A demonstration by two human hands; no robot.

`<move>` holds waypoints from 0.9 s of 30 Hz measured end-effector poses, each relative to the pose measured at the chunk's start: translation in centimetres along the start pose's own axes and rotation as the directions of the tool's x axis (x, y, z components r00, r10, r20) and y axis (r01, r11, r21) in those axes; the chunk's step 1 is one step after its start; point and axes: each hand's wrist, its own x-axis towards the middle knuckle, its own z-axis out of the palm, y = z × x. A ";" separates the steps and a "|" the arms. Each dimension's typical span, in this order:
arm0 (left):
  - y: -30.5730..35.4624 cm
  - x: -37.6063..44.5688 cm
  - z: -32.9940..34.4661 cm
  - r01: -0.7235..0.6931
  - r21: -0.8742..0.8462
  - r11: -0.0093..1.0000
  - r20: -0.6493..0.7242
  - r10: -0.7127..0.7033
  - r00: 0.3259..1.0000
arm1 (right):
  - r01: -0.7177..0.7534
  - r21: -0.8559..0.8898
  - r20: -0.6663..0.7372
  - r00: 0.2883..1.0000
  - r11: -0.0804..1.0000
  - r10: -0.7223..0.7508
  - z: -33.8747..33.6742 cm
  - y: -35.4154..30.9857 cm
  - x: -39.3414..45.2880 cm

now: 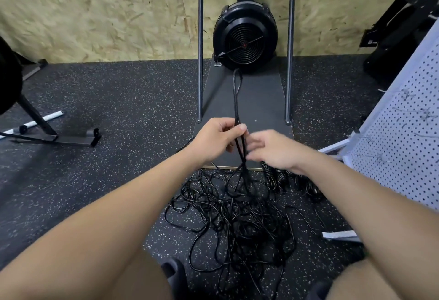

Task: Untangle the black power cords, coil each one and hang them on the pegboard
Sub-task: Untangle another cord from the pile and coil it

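A tangled heap of black power cords lies on the speckled rubber floor between my knees. My left hand grips a doubled loop of one black cord, which stands up above the hand, while its strands run down into the heap. My right hand is just right of those strands, fingers loosely curled toward them; it is blurred, so a hold cannot be made out. Several coiled cords lie on the floor under my right wrist. The white pegboard leans at the right, with wire hooks on it.
A black fan machine stands on a dark platform ahead, flanked by two metal poles. A black equipment stand lies on the floor at left. A wooden OSB wall closes the back. The pegboard's white foot juts out near my right knee.
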 end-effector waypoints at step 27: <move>0.1 0.2 2.1 0.192 -0.285 0.939 0.414 -0.060 0.908 | 0.334 0.429 -0.472 0.875 0.839 -0.107 -3.6 -0.8 2.4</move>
